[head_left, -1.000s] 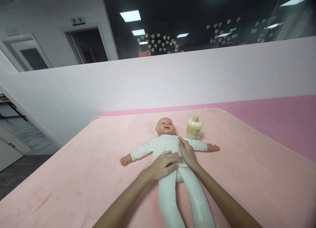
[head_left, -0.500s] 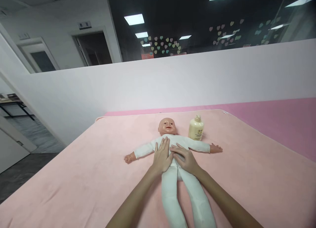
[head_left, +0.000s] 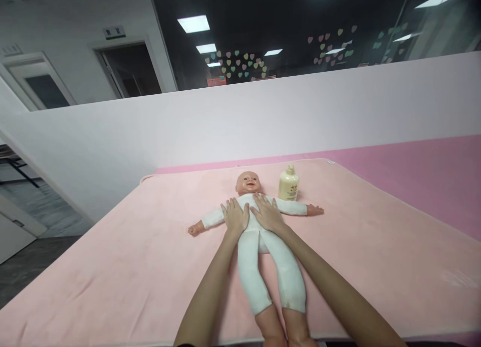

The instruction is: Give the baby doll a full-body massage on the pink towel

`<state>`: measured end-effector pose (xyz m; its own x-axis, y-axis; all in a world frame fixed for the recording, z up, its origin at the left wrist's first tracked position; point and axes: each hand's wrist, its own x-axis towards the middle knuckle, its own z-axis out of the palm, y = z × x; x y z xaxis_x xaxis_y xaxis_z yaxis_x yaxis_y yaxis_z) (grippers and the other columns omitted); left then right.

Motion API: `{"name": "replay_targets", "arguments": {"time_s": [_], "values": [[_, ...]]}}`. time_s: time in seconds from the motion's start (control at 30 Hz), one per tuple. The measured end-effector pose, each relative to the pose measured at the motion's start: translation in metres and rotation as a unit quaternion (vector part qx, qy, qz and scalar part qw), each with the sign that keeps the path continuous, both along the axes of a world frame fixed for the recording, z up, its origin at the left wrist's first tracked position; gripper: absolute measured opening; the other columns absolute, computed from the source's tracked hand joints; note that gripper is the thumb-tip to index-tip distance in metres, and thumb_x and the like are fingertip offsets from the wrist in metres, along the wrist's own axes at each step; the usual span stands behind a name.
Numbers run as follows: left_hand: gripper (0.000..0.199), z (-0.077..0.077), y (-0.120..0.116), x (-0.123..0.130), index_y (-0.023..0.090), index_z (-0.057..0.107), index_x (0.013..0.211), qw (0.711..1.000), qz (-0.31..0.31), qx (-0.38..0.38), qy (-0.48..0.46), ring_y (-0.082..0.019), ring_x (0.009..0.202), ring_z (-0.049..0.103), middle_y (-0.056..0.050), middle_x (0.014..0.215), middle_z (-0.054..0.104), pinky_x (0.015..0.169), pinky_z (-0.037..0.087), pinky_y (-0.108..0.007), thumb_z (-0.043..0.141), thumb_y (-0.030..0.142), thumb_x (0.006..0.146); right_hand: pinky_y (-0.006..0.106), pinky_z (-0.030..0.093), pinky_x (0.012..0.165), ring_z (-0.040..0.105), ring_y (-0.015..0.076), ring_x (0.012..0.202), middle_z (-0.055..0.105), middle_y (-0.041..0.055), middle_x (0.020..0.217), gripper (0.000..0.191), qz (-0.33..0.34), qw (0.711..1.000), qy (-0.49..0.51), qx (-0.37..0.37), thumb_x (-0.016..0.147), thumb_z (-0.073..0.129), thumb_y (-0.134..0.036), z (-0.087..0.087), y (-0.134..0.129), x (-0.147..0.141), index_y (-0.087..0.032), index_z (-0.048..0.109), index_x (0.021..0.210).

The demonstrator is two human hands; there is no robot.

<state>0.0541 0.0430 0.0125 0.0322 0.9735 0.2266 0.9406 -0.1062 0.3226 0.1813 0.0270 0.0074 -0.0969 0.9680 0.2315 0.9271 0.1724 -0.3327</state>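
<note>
A baby doll [head_left: 251, 241] with a pale cloth body lies on its back, arms spread, its head toward the far side. My left hand [head_left: 235, 215] rests flat on the left side of its chest, fingers stretched out toward the shoulder. On the other side of the chest lies my right hand [head_left: 268, 212], also flat with fingers spread. Between the two hands a strip of the white cloth torso shows. Just beyond the doll's arm on the right stands a pale yellow pump bottle [head_left: 288, 184], upright, touched by neither hand.
A pink towel [head_left: 150, 267] covers the surface under the doll, with a darker pink mat [head_left: 424, 171] showing at the right and back. Behind rises a low white wall [head_left: 225, 121] topped by dark glass. Grey floor [head_left: 41, 251] lies off the left edge.
My hands, close together on the doll's middle before, have moved apart and up to the two sides of its chest. The view has shifted, and the doll's lower legs now show.
</note>
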Motion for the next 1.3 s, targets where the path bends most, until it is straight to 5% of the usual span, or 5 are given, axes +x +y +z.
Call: {"name": "replay_targets", "arguments": {"time_s": [0.23,0.6,0.83,1.03,1.3], "values": [[0.081,-0.009,-0.005,-0.017,0.001,0.035,0.136,0.999,0.039,0.018,0.024,-0.029,0.137,0.017,-0.019,0.143,0.031,0.112,0.001,-0.049,0.016,0.061,0.085,0.045,0.001,0.109,0.024,0.0228,0.133,0.034,0.0152,0.142,0.072,-0.142,0.989,0.044,-0.006,0.088,0.02,-0.059,-0.017,-0.011,0.029,-0.007,0.035,0.137],[0.068,-0.028,-0.028,-0.068,0.008,0.037,0.136,0.981,0.04,0.141,0.125,-0.034,0.136,0.018,-0.015,0.143,0.033,0.111,0.005,-0.051,0.027,0.053,0.086,0.051,0.002,0.107,0.02,0.0244,0.134,0.029,0.0146,0.144,0.065,-0.205,0.978,0.011,0.033,0.09,0.018,-0.05,-0.035,-0.026,0.061,-0.008,0.033,0.137],[0.064,-0.029,-0.052,-0.087,0.009,0.032,0.139,0.983,0.036,0.122,0.129,-0.031,0.136,0.017,-0.012,0.146,0.029,0.111,0.011,-0.051,0.035,0.041,0.083,0.05,0.011,0.105,0.019,0.0274,0.134,0.03,0.0168,0.143,0.055,-0.235,0.967,-0.025,0.095,0.089,0.026,-0.041,-0.045,-0.034,0.088,-0.011,0.04,0.133],[0.066,-0.03,-0.06,-0.092,0.013,0.026,0.142,0.989,0.052,0.094,0.099,-0.03,0.138,0.011,-0.008,0.149,0.021,0.111,0.009,-0.052,0.037,0.04,0.082,0.054,0.014,0.103,0.028,0.0299,0.129,0.034,0.0182,0.139,0.051,-0.308,0.947,0.047,0.082,0.088,0.026,-0.04,-0.047,-0.042,0.116,-0.013,0.044,0.128],[0.079,-0.028,-0.052,-0.096,-0.002,0.02,0.14,0.986,0.104,0.113,0.069,-0.036,0.135,0.018,-0.023,0.144,0.026,0.11,0.014,-0.047,0.045,0.039,0.078,0.057,0.018,0.098,0.039,0.0291,0.117,0.051,0.017,0.12,0.045,-0.375,0.918,0.104,0.079,0.087,0.023,-0.035,-0.042,-0.044,0.126,-0.014,0.058,0.106]]}}
